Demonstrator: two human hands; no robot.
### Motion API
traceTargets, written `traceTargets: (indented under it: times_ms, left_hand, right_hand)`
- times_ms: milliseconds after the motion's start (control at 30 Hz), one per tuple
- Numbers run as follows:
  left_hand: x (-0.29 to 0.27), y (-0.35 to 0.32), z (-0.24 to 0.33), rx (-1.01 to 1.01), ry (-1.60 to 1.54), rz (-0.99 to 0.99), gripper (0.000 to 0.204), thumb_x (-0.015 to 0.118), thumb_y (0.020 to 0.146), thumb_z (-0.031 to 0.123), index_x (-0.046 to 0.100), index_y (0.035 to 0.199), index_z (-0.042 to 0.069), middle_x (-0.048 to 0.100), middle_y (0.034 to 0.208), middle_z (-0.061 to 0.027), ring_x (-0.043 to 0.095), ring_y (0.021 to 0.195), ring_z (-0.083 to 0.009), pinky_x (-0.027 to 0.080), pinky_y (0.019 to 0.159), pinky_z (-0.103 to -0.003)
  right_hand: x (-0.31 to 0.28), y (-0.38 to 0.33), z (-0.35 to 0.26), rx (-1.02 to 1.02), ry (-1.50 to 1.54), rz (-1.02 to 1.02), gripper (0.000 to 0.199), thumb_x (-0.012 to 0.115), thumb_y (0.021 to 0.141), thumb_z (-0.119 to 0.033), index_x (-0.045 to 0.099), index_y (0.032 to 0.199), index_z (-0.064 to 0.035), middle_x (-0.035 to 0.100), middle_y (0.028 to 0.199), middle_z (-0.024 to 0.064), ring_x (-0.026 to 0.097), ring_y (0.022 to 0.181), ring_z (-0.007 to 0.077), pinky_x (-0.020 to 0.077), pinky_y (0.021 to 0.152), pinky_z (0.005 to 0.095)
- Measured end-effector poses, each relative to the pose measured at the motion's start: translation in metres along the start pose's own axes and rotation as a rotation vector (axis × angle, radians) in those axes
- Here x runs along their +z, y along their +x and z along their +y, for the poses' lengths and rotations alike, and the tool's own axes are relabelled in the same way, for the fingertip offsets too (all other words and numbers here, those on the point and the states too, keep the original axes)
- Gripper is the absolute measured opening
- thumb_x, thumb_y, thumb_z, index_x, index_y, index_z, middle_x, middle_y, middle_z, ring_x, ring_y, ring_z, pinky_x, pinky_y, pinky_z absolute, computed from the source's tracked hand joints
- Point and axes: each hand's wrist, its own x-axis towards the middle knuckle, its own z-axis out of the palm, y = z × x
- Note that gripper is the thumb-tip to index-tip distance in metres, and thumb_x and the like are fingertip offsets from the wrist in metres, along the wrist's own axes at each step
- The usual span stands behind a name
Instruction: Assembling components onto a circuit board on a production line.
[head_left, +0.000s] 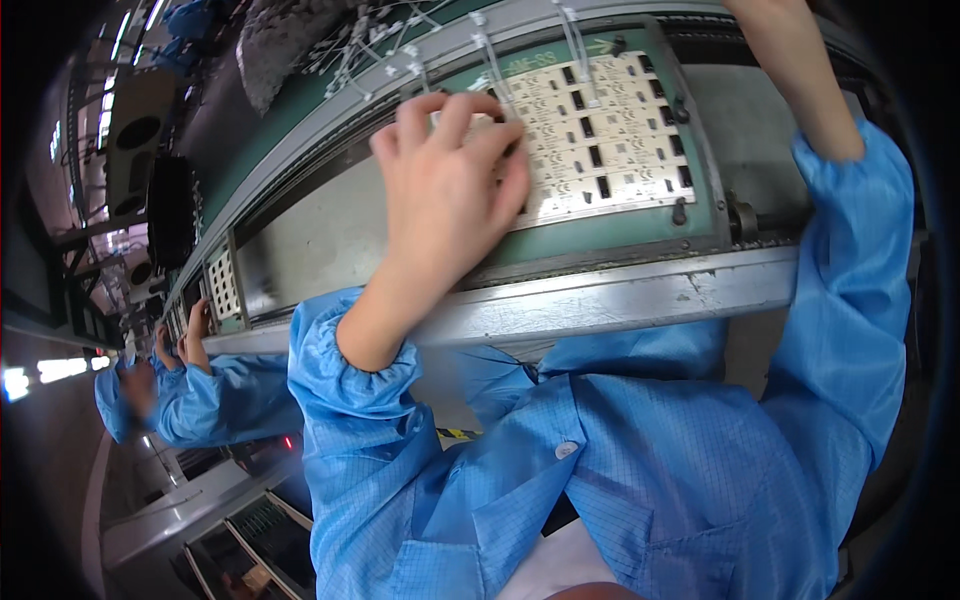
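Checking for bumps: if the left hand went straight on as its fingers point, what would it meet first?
Most likely the white board panel beneath the left hand; depth is unclear, so they may already touch.

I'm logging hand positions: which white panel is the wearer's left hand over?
The larger-looking panel, upper centre, in the green carrier: the left hand covers part of its left side. The smaller-looking panel sits far left, near a co-worker's hand.
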Motion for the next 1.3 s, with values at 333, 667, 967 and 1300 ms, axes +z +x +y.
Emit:
traceTargets:
  times_ms: [333, 667, 967, 1300]
  left_hand:
    - [-0.006, 0.006, -0.141, -0.319, 0.062, 0.049, 0.019, 0.073, 0.087, 0.026, 0.075, 0.104, 0.016, 0.07, 0.112, -0.0021, 0.065, 0.098, -0.025, 0.046, 0.085, -0.041]
    - [-0.002, 0.005, -0.14, -0.231, 0.056, 0.036, 0.012, 0.072, 0.089, 0.023, 0.074, 0.098, 0.016, 0.072, 0.094, 0.0003, 0.069, 0.085, -0.0208, 0.041, 0.081, -0.04]
    - [-0.018, 0.016, -0.125, -0.313, -0.326, 0.307, 0.014, 0.075, 0.09, 0.016, 0.073, 0.099, 0.006, 0.074, 0.089, -0.0043, 0.067, 0.082, -0.0072, 0.051, 0.079, -0.024]
    - [-0.036, 0.018, -0.068, -0.225, -0.54, 0.393, 0.005, 0.067, 0.091, -0.001, 0.064, 0.095, 0.0, 0.067, 0.09, -0.0051, 0.065, 0.087, -0.0129, 0.05, 0.08, -0.027]
  right_hand:
    - [0.092, -0.054, -0.005, 0.255, -1.969, 0.074, 0.012, 0.068, 0.093, -0.007, 0.071, 0.104, -0.0029, 0.073, 0.098, 0.0107, 0.07, 0.092, 0.0242, 0.0555, 0.08, 0.0326]
    - [0.104, -0.061, -0.001, 0.529, -1.877, 0.038, 0.01, 0.071, 0.091, -0.008, 0.073, 0.1, -0.0037, 0.073, 0.092, 0.0068, 0.06, 0.085, 0.019, 0.0479, 0.077, 0.0297]
    - [0.115, -0.05, -0.004, 0.325, -2.132, -0.047, 0.01, 0.072, 0.09, -0.008, 0.074, 0.1, -0.0066, 0.071, 0.094, 0.0034, 0.06, 0.085, 0.0179, 0.0426, 0.082, 0.0302]
    - [0.092, -0.056, 0.006, 0.557, -1.931, 0.036, 0.008, 0.074, 0.085, -0.006, 0.075, 0.093, -0.003, 0.065, 0.089, 0.0024, 0.058, 0.085, 0.0173, 0.0453, 0.078, 0.0294]
